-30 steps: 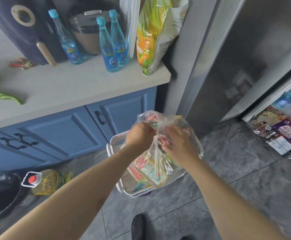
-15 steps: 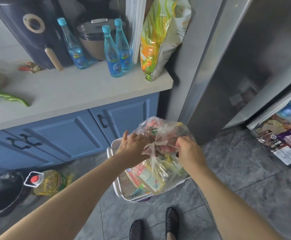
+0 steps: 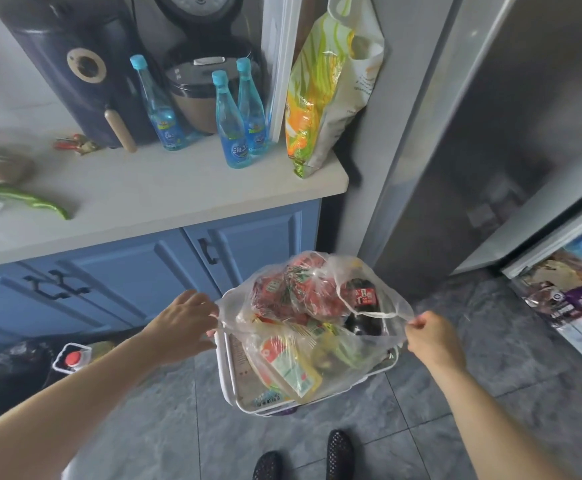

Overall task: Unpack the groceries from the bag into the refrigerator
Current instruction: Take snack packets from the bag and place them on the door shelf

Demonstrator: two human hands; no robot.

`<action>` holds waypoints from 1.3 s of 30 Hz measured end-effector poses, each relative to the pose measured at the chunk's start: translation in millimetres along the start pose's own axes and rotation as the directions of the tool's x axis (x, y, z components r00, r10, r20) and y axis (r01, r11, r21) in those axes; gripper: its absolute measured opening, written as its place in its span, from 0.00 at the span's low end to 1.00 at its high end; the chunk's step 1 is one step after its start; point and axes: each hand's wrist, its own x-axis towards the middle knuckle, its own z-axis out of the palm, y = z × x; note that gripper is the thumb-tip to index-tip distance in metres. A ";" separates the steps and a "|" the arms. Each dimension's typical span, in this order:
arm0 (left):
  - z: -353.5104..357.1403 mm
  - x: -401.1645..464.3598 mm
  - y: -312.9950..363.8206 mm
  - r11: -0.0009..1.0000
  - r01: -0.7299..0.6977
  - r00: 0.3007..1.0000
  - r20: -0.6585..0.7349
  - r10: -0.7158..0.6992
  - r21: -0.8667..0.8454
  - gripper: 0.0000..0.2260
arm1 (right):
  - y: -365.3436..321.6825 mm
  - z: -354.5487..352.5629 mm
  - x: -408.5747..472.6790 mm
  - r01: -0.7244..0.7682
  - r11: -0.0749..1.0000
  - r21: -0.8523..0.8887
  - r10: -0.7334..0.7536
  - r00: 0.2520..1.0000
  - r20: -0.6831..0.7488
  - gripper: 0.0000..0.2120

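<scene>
A clear plastic grocery bag (image 3: 317, 344) sits in a white basket (image 3: 225, 368) on the floor. Its mouth is pulled wide. My left hand (image 3: 182, 320) pinches the bag's left handle and my right hand (image 3: 433, 337) pinches the right handle. Inside I see red packets (image 3: 296, 292), a dark bottle with a red label (image 3: 364, 299), an orange-and-green carton (image 3: 287, 365) and greens. The refrigerator (image 3: 490, 133) stands at the right with its grey door swung open; packaged goods (image 3: 573, 306) show in the lower right.
A white counter (image 3: 164, 188) over blue cabinets (image 3: 116, 271) carries three blue bottles (image 3: 230, 123), an air fryer, a rice cooker, a rice sack (image 3: 320, 91) and a green pepper (image 3: 36, 202). An oil jug (image 3: 74, 356) and a black bag lie on the floor at left. My feet are below the basket.
The knot at the bag's top has come apart. Both hands moved outward, left to the left and right to the right, spreading the handles and opening the bag's mouth.
</scene>
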 end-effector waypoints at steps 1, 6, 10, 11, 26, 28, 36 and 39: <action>0.1 -1.7 -1.4 1.000 0.020 1.000 0.018 -0.019 -0.018 0.15 | -0.8 -2.3 0.8 -0.027 0.999 0.020 0.026 0.999 0.025 0.05; -16.0 10.8 8.5 0.796 0.295 0.927 -0.045 -0.373 -0.529 0.11 | -37.0 -21.8 -11.4 0.108 0.981 0.164 -0.104 0.994 -0.033 0.14; -39.2 46.1 30.1 0.797 0.156 0.880 -0.284 -0.380 -0.584 0.08 | -87.8 -19.7 -41.2 0.731 0.682 -0.023 -0.697 0.640 -0.324 0.21; -44.7 57.8 38.6 0.786 0.120 0.903 -0.263 -0.340 -0.606 0.09 | -97.4 -11.3 -48.6 0.793 0.609 0.006 -0.763 0.588 -0.268 0.16; -55.7 199.8 81.0 0.639 0.319 0.940 0.145 -0.310 -0.700 0.24 | -75.4 16.4 6.3 0.549 0.800 -0.240 -0.567 0.824 -0.007 0.37; -53.3 205.8 82.6 0.677 0.324 0.938 0.132 -0.320 -0.661 0.26 | -73.9 13.1 14.1 0.518 0.832 -0.198 -0.528 0.849 -0.001 0.42; -53.2 218.3 100.7 0.834 0.243 0.955 -0.026 -0.295 -0.495 0.11 | -75.7 32.2 -3.4 0.557 0.831 0.009 -0.556 0.829 0.058 0.49; -54.1 224.2 107.9 0.807 0.257 0.964 0.081 -0.253 -0.532 0.14 | -77.0 47.7 -17.0 0.567 0.818 0.099 -0.574 0.816 0.070 0.49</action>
